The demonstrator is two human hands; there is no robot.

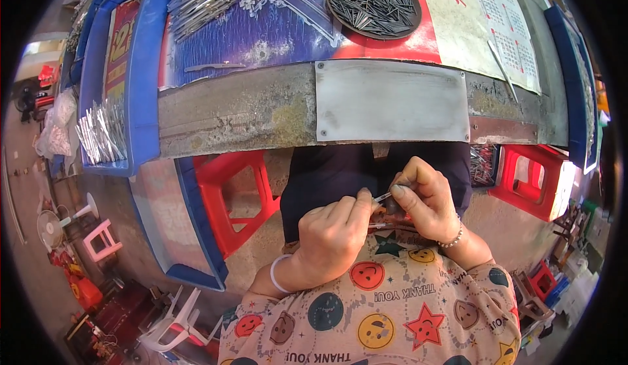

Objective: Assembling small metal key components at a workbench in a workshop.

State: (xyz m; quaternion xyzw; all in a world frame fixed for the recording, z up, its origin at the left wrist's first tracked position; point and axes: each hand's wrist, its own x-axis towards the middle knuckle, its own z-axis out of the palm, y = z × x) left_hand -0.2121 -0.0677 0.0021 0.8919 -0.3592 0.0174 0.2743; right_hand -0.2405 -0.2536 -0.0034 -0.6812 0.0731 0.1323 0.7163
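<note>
Close in front of my body, above my lap, both hands meet at a slender silvery metal piece [381, 197]. My left hand [332, 235], with a pale band at its wrist, is closed round one end of it. The thumb and fingers of my right hand [424, 200] pinch the other end; a beaded bracelet circles that wrist. The fingers cover much of the piece, so its exact kind cannot be made out. Just below the hands another thin metallic strip [379, 225] shows against my patterned clothing; whether it is held or lying there is unclear.
On the worktable [242, 116] are a heap of slender metal pieces [206, 2], a round bowl [418, 21] of dark thin rods and one loose piece [214, 67]. A pale plate [392, 100] is screwed to its front edge. Blue trays [145, 70] and red stools [239, 198] flank me.
</note>
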